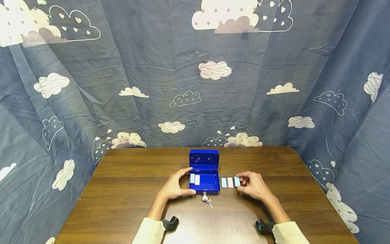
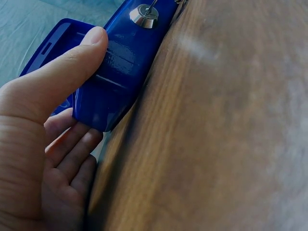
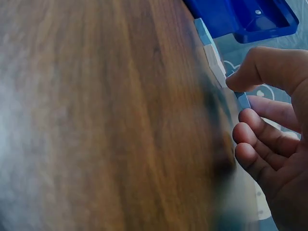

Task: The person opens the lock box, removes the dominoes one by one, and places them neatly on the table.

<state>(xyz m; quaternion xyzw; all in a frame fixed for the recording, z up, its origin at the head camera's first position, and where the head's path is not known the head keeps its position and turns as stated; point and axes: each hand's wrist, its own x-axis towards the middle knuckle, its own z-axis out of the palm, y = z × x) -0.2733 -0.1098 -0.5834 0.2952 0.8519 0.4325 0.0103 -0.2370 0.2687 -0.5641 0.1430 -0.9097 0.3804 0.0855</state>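
Observation:
A blue metal cash box (image 1: 208, 191) stands on the table with its lid (image 1: 203, 159) raised at the back. My left hand (image 1: 173, 185) grips its left end, thumb on the front wall and fingers reaching round the far side. Inside, at the left, lie a light-blue block (image 1: 192, 178) and a whitish block (image 1: 197, 180). Right of the box, my right hand (image 1: 252, 184) pinches another light-blue block (image 1: 237, 182) between thumb and fingers. Beside that one are a pinkish-white block (image 1: 230, 182) and a light-blue block (image 1: 223, 182), lined up toward the box.
A key sits in the lock (image 2: 144, 16) on the box front, and a second key (image 1: 209, 201) hangs from it onto the wooden table (image 1: 128, 203). Behind the table hangs a dark blue curtain (image 1: 152, 112) with cloud prints.

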